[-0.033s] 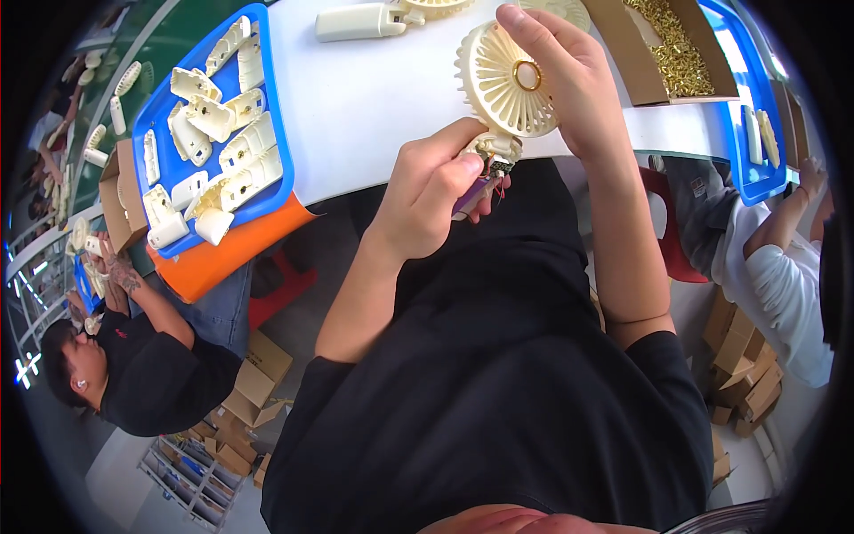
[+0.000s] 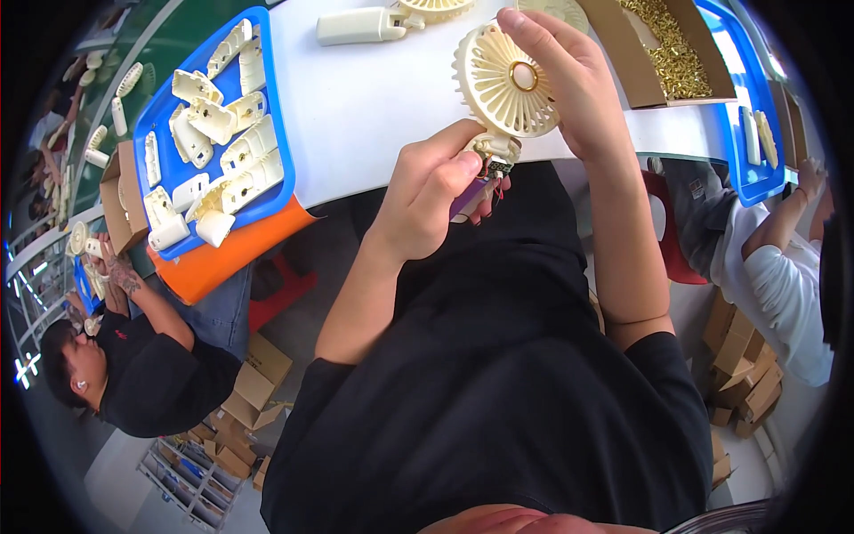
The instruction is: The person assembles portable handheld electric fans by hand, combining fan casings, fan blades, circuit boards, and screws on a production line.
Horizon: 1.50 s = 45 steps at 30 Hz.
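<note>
Head view: at upper centre, the left hand [image 2: 422, 196] is apparently pinching below a cream, round, slotted plastic fan head [image 2: 500, 100], the half-curled right hand [image 2: 583, 93] is gripping it; the small green circuit board [image 2: 501, 166] is showing, not yet cased.

R fingers [image 2: 531, 34] on fan head [image 2: 495, 96]; L fingers [image 2: 459, 169] rnd purple pt [image 2: 471, 199].

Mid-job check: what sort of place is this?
Probably a small-appliance assembly workshop. A cream handheld fan has exposed wires, a blue tray holds loose cream casings, and a cardboard box holds many small gold-coloured parts.
</note>
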Available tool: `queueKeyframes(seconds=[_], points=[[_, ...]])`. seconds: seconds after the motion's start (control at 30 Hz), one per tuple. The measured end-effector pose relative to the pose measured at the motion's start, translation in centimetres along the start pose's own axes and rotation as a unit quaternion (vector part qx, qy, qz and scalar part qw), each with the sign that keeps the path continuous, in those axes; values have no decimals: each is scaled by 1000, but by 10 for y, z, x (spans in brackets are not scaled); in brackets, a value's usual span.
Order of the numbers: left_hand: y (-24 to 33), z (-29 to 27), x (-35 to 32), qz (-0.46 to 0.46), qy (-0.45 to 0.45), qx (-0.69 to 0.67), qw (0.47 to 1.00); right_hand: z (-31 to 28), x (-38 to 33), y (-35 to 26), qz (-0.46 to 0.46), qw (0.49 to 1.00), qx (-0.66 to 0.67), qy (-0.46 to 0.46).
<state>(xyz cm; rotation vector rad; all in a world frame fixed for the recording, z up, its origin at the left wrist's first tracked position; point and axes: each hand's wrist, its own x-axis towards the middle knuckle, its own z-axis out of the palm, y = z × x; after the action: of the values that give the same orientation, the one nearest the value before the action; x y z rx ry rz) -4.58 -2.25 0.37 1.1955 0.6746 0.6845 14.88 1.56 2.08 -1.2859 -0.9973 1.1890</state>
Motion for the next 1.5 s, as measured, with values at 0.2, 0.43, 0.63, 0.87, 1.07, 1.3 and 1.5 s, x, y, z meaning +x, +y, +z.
queueKeyframes(seconds=[0.2,0.43,0.63,0.87,1.07,1.3,1.5], points=[[2,-5,5,-18,13,-132,991,-12,11,-13,23,1000,1,-14],[-2,-15,6,-14,84,-112,990,-90,-10,-37,-88,972,-196,96],[-22,-22,13,25,51,-103,993,-189,4,-64,-80,879,-420,211],[-14,-23,19,18,32,-165,986,-189,29,-38,-104,831,-529,135],[-17,-19,18,25,82,-201,976,-63,-44,-58,-81,949,-291,93],[-17,-16,21,36,10,-120,992,13,-56,-9,-24,967,-249,-43],[-18,-6,10,58,36,-48,997,0,-42,-19,105,981,-127,-97]])
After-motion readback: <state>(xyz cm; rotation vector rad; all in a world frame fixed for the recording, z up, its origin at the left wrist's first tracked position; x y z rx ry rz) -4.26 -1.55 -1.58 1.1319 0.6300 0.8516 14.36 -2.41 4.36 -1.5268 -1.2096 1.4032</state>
